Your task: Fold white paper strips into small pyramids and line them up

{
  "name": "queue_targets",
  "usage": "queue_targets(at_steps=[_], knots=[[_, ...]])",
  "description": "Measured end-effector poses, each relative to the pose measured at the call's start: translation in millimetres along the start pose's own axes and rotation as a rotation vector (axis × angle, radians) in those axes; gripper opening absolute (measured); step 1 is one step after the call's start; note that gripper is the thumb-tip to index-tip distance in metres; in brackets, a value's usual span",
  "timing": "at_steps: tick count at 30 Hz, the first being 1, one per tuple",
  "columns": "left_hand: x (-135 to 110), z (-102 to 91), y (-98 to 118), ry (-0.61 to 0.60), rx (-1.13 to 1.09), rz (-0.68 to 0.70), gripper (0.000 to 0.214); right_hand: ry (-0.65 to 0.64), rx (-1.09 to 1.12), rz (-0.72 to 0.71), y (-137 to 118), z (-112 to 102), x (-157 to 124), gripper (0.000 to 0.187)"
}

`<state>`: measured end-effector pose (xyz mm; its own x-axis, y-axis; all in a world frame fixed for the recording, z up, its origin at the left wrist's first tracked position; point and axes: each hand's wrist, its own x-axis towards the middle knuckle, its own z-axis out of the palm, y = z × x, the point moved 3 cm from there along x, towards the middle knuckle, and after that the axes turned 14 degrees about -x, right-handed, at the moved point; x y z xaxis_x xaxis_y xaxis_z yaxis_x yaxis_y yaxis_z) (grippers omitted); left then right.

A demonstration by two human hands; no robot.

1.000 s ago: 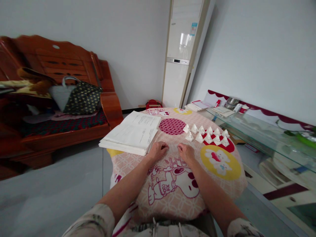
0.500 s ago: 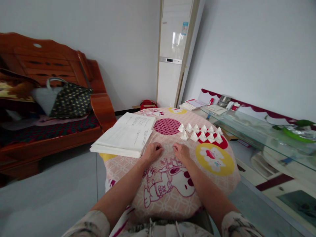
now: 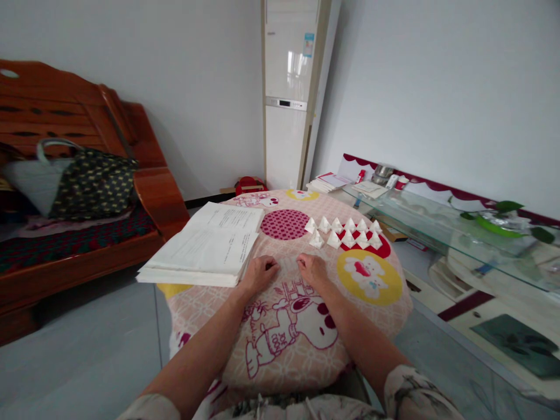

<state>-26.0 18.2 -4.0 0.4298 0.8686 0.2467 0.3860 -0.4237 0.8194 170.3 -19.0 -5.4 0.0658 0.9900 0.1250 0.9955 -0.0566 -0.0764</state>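
Left hand (image 3: 259, 273) and right hand (image 3: 311, 269) are rested loosely curled and empty on the tablecloth (image 3: 284, 356); from the paper stack (image 3: 201, 248) just beside, one sheet alone is best lifted.

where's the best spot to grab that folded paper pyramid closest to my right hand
Pinch the nearest paper pyramid by its sloping sides just under the peak, coming down from above with the right hand. It stands point up, at the left near edge of the other pyramids, so its near side looks free.
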Motion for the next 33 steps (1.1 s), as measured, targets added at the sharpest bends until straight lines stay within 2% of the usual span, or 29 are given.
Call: queue_targets(at_steps=[22, 30, 33], knots=[[-4.8, -1.7, -3.1, -0.041, 0.034, 0.016, 0.013, 0.049, 0.056, -0.023, 3.5, 3.7, 2.0, 0.024], [-5.6, -3.0, 0.1, -0.053, 0.014, 0.023, 0.015, -0.002, 0.084, -0.029, 3.0, 2.6, 1.0, 0.022], [-6.2, -2.9, 0.7, -0.062, 0.013, 0.025, 0.014, 0.001, 0.095, -0.048, 2.1, 0.3, -1.5, 0.035]])
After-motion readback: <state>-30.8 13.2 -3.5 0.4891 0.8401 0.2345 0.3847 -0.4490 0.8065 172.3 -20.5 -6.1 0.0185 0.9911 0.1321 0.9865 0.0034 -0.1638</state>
